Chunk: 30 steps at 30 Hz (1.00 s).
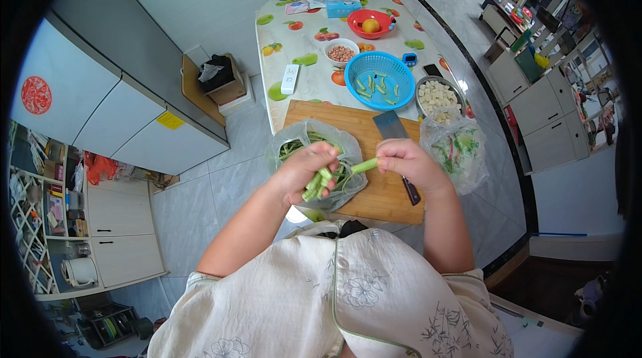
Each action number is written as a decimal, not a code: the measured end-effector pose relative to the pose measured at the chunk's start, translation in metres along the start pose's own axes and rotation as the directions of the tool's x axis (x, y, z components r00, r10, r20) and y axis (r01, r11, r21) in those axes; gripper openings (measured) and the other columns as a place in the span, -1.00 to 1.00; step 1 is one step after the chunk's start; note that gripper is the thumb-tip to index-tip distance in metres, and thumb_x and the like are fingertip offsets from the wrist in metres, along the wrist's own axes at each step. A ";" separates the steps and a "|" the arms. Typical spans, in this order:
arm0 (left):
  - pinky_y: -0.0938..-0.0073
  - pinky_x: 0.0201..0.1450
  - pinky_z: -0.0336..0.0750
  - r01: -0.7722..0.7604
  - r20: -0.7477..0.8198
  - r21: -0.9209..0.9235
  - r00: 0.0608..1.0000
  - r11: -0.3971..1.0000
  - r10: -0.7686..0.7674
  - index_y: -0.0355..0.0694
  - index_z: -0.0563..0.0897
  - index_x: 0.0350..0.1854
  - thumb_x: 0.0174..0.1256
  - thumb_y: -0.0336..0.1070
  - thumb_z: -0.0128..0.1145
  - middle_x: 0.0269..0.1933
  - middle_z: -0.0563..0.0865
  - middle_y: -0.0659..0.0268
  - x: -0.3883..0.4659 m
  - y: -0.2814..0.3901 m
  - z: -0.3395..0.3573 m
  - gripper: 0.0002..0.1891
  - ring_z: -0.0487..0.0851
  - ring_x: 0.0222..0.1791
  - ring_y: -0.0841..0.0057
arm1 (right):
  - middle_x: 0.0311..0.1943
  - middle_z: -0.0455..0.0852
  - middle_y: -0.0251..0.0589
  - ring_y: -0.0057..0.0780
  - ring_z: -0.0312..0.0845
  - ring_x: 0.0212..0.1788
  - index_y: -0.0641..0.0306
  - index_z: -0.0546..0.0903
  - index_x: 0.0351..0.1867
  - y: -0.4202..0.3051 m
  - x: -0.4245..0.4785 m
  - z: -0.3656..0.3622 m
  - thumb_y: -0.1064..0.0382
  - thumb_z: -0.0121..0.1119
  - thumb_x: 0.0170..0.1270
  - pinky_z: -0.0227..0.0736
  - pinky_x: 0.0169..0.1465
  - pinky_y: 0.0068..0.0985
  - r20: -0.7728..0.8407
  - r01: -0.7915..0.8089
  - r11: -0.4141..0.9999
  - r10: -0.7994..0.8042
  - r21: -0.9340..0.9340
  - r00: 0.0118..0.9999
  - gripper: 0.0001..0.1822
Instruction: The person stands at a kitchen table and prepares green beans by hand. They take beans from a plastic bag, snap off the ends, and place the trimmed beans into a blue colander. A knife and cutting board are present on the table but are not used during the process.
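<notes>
Several short green bean pieces [317, 185] are gathered in my left hand [303, 167]. The thumb and fingers of my right hand [409, 162] pinch one green bean piece [364, 165], whose free end points at my left hand. Below both hands lies a wooden cutting board [381, 207]. A clear plastic bag [358, 139] of long green beans [291, 148] rests on its left part, partly hidden by my left hand. On the right part, a cleaver [390, 124] lies with its dark handle towards me, partly covered by my right hand. Beyond the board, a blue plastic colander [355, 69] holds several bean pieces.
Right of the board sit a metal bowl of white cubes [436, 96] and a plastic bag [464, 157]. Farther back are a bowl of peanuts [342, 53], a red bowl [355, 21] with a round fruit, a white remote control [289, 79] and a phone [432, 70].
</notes>
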<state>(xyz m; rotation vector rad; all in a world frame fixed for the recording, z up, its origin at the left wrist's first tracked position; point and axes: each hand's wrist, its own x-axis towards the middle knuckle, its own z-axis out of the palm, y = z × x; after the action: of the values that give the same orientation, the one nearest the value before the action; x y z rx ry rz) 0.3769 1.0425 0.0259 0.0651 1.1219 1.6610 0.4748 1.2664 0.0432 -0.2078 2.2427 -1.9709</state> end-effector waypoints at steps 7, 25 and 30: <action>0.66 -0.65 0.45 0.083 0.090 0.235 0.990 0.968 -0.106 -0.25 0.57 -0.14 0.36 -0.11 0.06 -0.39 0.56 0.41 -0.001 0.003 0.020 -0.71 0.57 -0.59 0.63 | -0.49 0.57 -0.47 -0.78 0.36 -0.43 0.34 0.59 -0.44 0.004 0.014 0.024 0.23 0.13 0.29 0.26 -0.36 -0.69 -0.149 -0.030 0.995 0.045 0.097 0.988 -0.79; 0.68 -0.65 0.39 0.024 -0.160 0.346 0.987 0.938 0.034 -0.21 0.63 -0.18 0.39 -0.12 0.02 -0.41 0.61 0.39 0.011 -0.014 0.017 -0.74 0.50 -0.63 0.71 | -0.49 0.59 -0.20 -0.37 0.54 -0.43 0.34 0.59 -0.41 0.018 0.008 0.052 0.42 0.19 0.12 0.38 -0.36 -0.49 -0.335 0.000 0.937 -0.125 -0.349 0.934 -0.97; 0.67 -0.64 0.36 0.103 -0.092 0.532 0.994 0.841 -0.064 -0.23 0.65 -0.26 0.35 -0.12 0.09 -0.46 0.57 0.41 0.007 -0.011 0.014 -0.74 0.48 -0.65 0.69 | -0.50 0.54 -0.14 -0.25 0.47 -0.46 0.35 0.58 -0.46 -0.005 -0.003 0.027 0.41 0.21 0.06 0.35 -0.37 -0.40 -0.520 0.010 0.800 -0.400 -0.600 0.755 -0.95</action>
<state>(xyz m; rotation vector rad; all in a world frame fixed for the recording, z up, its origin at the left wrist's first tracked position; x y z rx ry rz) 0.3900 1.0565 0.0226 0.3141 1.5977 1.2345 0.4835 1.2398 0.0445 0.1824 3.3705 -1.5231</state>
